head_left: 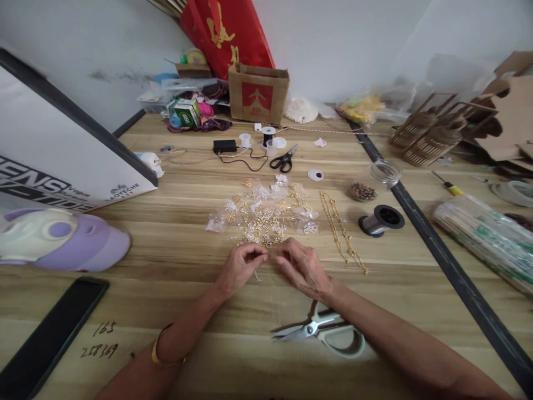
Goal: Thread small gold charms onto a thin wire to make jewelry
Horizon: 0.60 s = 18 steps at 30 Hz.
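Note:
My left hand (241, 268) is closed in a pinch, thumb against forefinger, and a short silver chain (257, 276) dangles below its fingertips. Just to its right, my right hand (303, 265) has its fingers curled inward; whatever they hold is too small to make out. Both hands rest at the near edge of a heap of gold and silver jewelry findings (266, 225), partly in small clear plastic bags. A faint clear thread seems to run down the table below the hands. Scissors with pale handles (310, 329) lie partly under my right forearm.
Gold chains (336, 225), a wire spool (381, 220) and a jar of beads (363, 191) stand right of the heap. Black scissors (283, 159) lie behind it. At left are a purple-white appliance (91, 241) and a dark phone (54, 336). Skewers (485, 239) lie far right.

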Each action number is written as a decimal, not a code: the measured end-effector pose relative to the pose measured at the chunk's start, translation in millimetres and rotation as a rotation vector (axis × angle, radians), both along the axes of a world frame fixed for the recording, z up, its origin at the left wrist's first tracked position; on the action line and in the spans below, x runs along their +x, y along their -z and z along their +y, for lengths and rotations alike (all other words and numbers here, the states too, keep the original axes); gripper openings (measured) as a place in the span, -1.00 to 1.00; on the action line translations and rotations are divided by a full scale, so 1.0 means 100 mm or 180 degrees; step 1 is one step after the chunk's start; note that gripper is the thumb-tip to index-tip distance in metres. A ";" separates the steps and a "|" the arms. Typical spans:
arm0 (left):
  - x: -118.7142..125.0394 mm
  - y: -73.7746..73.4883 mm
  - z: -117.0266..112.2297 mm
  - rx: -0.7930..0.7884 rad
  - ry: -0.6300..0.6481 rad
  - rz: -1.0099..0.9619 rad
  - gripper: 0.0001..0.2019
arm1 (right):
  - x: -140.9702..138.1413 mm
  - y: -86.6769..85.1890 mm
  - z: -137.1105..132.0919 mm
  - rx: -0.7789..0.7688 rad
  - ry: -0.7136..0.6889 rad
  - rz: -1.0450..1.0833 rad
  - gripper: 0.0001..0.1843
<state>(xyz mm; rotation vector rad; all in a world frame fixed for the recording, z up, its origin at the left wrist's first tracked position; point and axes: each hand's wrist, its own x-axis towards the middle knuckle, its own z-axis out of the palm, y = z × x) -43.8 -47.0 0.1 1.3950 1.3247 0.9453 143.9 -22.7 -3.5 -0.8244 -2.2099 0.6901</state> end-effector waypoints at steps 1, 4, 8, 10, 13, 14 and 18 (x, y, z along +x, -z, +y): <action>0.00 0.00 0.00 0.0006 -0.0015 -0.0011 -0.89 | 0.00 -0.02 0.00 -0.0067 0.0022 0.0110 -0.82; 0.01 0.00 0.00 0.0001 -0.0043 -0.0059 -0.90 | 0.01 -0.04 0.02 -0.0268 0.0155 0.0454 -0.76; 0.01 0.00 0.00 0.0060 -0.0042 -0.0081 -0.88 | 0.00 -0.04 0.03 -0.0510 0.0383 0.0750 -0.69; 0.01 0.00 0.01 0.0121 -0.0003 -0.0043 -0.87 | 0.00 -0.03 0.02 -0.0565 0.0460 0.0862 -0.67; 0.01 0.00 0.01 0.0176 0.0054 0.0017 -0.86 | 0.01 -0.01 0.02 -0.0621 0.0518 0.0956 -0.66; 0.01 0.00 0.01 0.0186 0.0060 0.0030 -0.86 | 0.01 0.00 0.02 -0.0646 0.0525 0.0971 -0.65; 0.02 -0.01 0.01 0.0228 0.0026 0.0065 -0.86 | 0.01 0.04 0.03 -0.0746 0.0602 0.1041 -0.62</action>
